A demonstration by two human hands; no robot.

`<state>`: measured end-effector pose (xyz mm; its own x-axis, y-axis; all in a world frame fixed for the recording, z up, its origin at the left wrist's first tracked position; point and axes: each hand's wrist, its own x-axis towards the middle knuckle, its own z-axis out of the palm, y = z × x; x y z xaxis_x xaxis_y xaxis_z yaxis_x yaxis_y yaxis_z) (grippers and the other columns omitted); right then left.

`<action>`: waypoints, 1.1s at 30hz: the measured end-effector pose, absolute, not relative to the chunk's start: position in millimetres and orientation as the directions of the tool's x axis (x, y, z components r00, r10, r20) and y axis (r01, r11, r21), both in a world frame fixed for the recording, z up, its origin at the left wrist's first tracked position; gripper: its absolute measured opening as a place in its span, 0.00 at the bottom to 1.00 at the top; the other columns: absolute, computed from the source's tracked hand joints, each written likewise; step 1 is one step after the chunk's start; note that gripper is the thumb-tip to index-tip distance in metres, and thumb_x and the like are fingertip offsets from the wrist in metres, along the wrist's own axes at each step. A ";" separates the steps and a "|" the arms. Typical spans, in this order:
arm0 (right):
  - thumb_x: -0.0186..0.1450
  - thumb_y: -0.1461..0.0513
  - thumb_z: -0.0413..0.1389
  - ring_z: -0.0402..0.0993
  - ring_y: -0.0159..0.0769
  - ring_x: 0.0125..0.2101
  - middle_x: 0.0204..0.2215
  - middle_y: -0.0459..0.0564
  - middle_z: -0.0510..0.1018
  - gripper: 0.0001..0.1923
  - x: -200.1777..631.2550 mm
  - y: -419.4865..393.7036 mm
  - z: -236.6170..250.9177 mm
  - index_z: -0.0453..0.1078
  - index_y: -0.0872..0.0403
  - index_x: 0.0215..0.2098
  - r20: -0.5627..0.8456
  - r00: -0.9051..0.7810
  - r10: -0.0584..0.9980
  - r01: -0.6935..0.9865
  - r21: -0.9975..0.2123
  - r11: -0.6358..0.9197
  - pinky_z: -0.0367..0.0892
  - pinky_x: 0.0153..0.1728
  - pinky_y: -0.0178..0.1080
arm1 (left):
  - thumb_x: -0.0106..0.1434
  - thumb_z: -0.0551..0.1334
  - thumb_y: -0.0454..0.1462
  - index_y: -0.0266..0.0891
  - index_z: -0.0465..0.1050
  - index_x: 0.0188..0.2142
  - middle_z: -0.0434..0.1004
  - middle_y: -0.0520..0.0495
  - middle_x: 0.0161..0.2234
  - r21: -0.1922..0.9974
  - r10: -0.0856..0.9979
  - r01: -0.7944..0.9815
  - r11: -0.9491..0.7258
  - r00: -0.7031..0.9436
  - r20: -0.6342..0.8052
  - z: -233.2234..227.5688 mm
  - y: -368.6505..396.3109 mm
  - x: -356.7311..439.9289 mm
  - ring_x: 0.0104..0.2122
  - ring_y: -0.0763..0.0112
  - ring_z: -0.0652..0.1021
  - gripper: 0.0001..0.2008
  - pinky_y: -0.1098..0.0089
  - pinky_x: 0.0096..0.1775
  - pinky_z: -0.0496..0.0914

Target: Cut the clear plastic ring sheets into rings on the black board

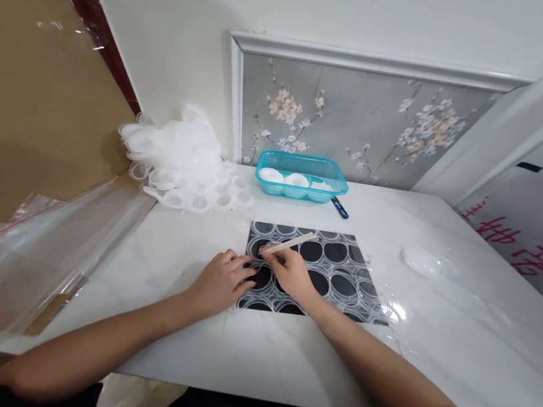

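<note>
1. The right hand (292, 275) is in the middle of the frame, over a black sheet (342, 274) with many clear round rings on it. The fingers are closed around a thin pale stick (291, 243), held like a pen.
2. The stick is tilted; its free end points to the upper right, and its lower end is hidden between the fingers, at the left part of the sheet.
3. The left hand (220, 284) is just beside the right hand, a little lower and to the left. It lies flat with the fingers spread narrow, and the fingertips touch the left edge of the sheet. It holds nothing.
4. The sheet lies flat on a white table (431, 361), in the centre of the frame.
5. Above the sheet, near the wall, stands a blue basket (302, 175) with white round pieces inside. A dark small tool (339, 208) lies just beside its lower right corner.
6. In the upper left of the table there is a pile of clear plastic rings (184, 161).
7. At the left edge of the frame lies a clear plastic bag (27, 250) with a red line.
</note>
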<state>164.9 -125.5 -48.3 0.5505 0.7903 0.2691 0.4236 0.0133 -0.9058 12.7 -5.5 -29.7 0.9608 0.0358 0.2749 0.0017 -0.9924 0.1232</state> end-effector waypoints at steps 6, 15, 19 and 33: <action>0.65 0.58 0.53 0.76 0.39 0.41 0.38 0.50 0.80 0.10 165.0 -124.9 -49.1 0.75 0.53 0.36 0.276 0.547 0.790 0.480 -0.877 -0.026 0.67 0.43 0.40 | 0.67 0.57 0.39 0.40 0.75 0.47 0.74 0.49 0.50 0.118 0.031 0.002 -0.993 0.968 0.249 -29.7 -5.6 11.1 0.40 0.61 0.68 0.13 0.61 0.41 0.66; 0.68 0.67 0.46 0.73 0.38 0.43 0.37 0.52 0.78 0.11 151.9 -130.3 -46.0 0.71 0.55 0.37 0.414 0.223 0.883 0.847 -0.530 0.034 0.65 0.47 0.40 | 0.67 0.57 0.37 0.39 0.75 0.44 0.78 0.48 0.42 0.168 0.035 0.006 -0.986 0.985 0.168 -25.6 -7.1 11.7 0.37 0.63 0.69 0.10 0.62 0.41 0.66; 0.63 0.70 0.52 0.73 0.40 0.36 0.32 0.53 0.77 0.08 165.7 -119.8 -35.8 0.71 0.55 0.36 0.355 0.176 0.918 0.949 -0.310 -0.062 0.65 0.40 0.39 | 0.66 0.57 0.37 0.38 0.76 0.41 0.78 0.46 0.36 0.203 0.051 0.023 -0.979 0.989 0.136 -20.8 -8.7 10.6 0.36 0.63 0.70 0.09 0.62 0.40 0.67; 0.58 0.55 0.60 0.77 0.38 0.35 0.32 0.53 0.79 0.13 218.5 -168.0 69.4 0.70 0.56 0.35 0.105 0.640 0.761 -0.156 -0.952 0.263 0.70 0.43 0.42 | 0.66 0.59 0.43 0.42 0.63 0.57 0.69 0.43 0.53 0.525 0.220 -0.041 -0.850 0.878 0.425 15.7 -4.3 19.9 0.48 0.63 0.70 0.22 0.58 0.51 0.65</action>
<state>218.5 -168.0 69.4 0.6400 0.7611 0.1053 -0.1559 0.2628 -0.9522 19.9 -4.3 15.7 0.8782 0.2198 0.4248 -0.0413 -0.8500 0.5252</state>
